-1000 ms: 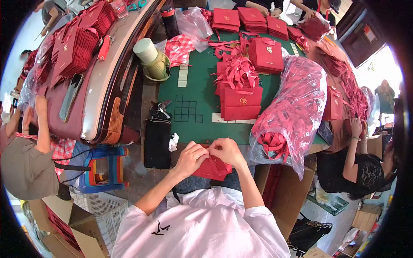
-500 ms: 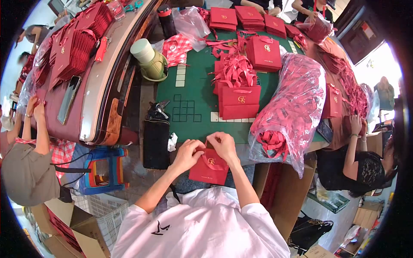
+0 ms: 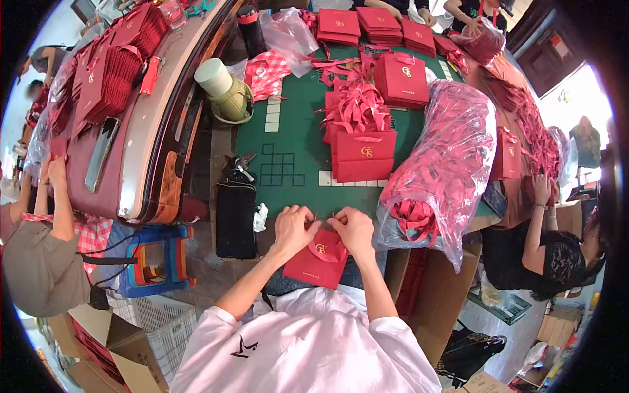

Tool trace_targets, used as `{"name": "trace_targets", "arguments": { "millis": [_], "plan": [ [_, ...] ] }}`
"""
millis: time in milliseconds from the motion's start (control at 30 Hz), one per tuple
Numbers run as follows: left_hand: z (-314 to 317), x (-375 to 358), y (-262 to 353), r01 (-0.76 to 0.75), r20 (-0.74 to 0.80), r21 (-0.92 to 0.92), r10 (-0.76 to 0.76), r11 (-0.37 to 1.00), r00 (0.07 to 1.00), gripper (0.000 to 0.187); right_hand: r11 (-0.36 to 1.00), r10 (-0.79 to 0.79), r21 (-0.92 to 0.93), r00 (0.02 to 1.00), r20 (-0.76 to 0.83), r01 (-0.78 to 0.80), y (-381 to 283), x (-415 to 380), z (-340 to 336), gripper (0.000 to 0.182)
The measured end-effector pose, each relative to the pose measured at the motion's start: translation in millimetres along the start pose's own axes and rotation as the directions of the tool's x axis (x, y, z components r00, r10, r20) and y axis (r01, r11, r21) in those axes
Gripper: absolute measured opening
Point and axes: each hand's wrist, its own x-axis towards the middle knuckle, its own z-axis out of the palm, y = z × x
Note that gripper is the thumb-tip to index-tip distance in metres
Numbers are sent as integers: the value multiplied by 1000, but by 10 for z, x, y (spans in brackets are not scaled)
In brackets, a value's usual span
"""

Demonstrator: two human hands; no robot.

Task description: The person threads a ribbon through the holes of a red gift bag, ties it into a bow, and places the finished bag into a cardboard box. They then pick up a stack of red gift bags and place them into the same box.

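Note:
A small red paper bag [image 3: 317, 261] with a gold logo hangs at the near edge of the green table [image 3: 295, 131], above my lap. My left hand [image 3: 294, 226] pinches the bag's top edge on the left. My right hand [image 3: 354, 230] pinches the top edge on the right, where a red ribbon handle shows. Both hands are closed on the bag's rim and sit close together.
Finished red bags [image 3: 364, 156] are stacked mid-table with loose ribbons. A big clear plastic sack of red ribbons [image 3: 445, 164] lies to the right. A black pouch [image 3: 236, 219] lies left of my hands, a cup [image 3: 223, 88] farther back. Other people work at the left, right and far side.
The bag, crumpled between my hands a second ago, has been pulled out flat so its logo shows. My hands have moved slightly apart along its top edge.

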Motion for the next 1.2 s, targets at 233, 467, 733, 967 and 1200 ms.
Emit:
{"name": "trace_targets", "arguments": {
  "millis": [233, 467, 733, 967, 1200],
  "plan": [
    [50, 7, 21, 56, -31, -92, -59, 994, 998, 14, 959, -42, 281, 999, -4, 42, 50, -29, 66, 11],
    [-42, -55, 110, -9, -99, -230, -14, 973, 995, 10, 841, -149, 540, 975, 165, 37, 90, -12, 61, 14],
    [-56, -75, 188, -29, -129, -231, -1, 972, 992, 9, 809, -159, 587, 950, 269, -31, 117, 25, 30, 13],
    [-204, -67, 212, -268, -188, -65, 252, 961, 949, 24, 708, -121, 705, 975, 184, -45, 140, 2, 14, 8],
    [-199, -154, -120, 167, 262, -634, 6, 755, 965, 60, 565, -20, 816, 987, 161, -121, 200, -22, -119, 10]
  ]
}}
